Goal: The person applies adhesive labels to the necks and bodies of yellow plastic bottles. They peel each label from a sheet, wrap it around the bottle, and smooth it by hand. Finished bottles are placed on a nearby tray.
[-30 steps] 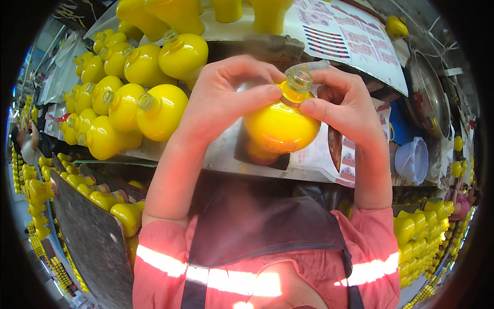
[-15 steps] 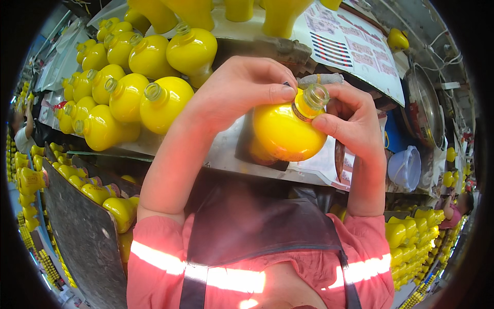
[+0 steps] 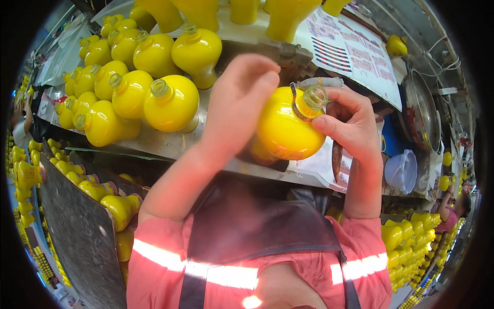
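A glossy yellow round-shouldered bottle [image 3: 290, 131] with a clear glass mouth is tilted in front of me. My right hand [image 3: 352, 121] grips it at the neck, thumb in front and fingers behind. A narrow dark printed strip [image 3: 295, 103] curves around the base of the neck, its upper end standing off the bottle. My left hand [image 3: 239, 105], smeared by motion, is raised at the bottle's left side; its fingers are too blurred to read. Behind the neck, by my right fingers, shows a grey wrap [image 3: 321, 82] with a thin yellow band.
Several similar yellow bottles [image 3: 171, 103] crowd the table at the left, and more stand upside down at the back. A sheet of printed labels [image 3: 342, 51] lies at the back right. A pale bucket [image 3: 401, 171] stands right. A dark board [image 3: 77, 216] edges the bottles at lower left.
My left hand has come away from the neck and moved left of the strip, over the bottle's side. The strip's upper end now shows. My right hand keeps its grip.
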The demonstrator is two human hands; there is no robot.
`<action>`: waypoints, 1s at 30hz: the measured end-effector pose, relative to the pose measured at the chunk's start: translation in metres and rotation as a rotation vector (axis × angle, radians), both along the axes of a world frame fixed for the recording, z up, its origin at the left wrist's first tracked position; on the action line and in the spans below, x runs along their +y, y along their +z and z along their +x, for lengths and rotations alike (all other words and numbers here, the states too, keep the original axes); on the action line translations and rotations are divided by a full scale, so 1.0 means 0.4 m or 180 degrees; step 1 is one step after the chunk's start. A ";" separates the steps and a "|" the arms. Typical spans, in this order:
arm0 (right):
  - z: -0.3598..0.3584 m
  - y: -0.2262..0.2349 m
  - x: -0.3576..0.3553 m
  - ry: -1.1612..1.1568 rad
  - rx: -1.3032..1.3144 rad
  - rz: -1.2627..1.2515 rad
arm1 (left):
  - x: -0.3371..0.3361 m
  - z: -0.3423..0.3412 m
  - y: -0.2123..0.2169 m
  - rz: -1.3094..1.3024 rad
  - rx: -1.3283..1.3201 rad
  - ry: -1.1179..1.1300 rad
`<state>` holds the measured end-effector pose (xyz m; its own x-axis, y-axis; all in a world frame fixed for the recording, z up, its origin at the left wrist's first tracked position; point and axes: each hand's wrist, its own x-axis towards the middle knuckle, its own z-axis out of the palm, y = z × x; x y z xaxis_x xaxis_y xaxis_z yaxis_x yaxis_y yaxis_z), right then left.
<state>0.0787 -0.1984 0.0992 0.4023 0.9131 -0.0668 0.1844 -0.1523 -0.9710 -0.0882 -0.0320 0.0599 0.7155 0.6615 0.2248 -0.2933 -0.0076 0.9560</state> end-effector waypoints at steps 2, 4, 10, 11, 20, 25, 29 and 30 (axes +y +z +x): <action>0.001 -0.001 0.003 0.0001 -0.0055 -0.0012 | -0.015 -0.035 -0.011 0.1039 -0.0015 0.0221; 0.001 -0.001 0.005 0.0041 -0.0090 -0.0003 | -0.024 -0.051 -0.020 0.1467 0.0031 0.0155; -0.006 -0.002 0.019 0.0130 -0.0189 0.0007 | -0.026 -0.040 -0.026 0.1504 0.0215 0.0107; -0.009 -0.005 0.022 0.0077 -0.0076 0.0078 | -0.024 -0.035 -0.029 0.1454 0.0232 0.0114; -0.004 0.004 0.051 -0.0021 0.0200 -0.0046 | 0.052 0.006 0.008 0.0496 0.0219 -0.0727; -0.012 0.001 0.064 -0.0238 0.0110 0.0096 | 0.008 0.051 0.065 0.1713 0.0524 0.0340; -0.013 -0.003 0.040 -0.0224 0.0152 0.0109 | 0.002 0.058 0.108 0.1274 0.0924 -0.0032; -0.013 -0.004 0.032 -0.0256 0.0230 0.0076 | 0.002 0.053 0.113 0.1065 0.0882 -0.0067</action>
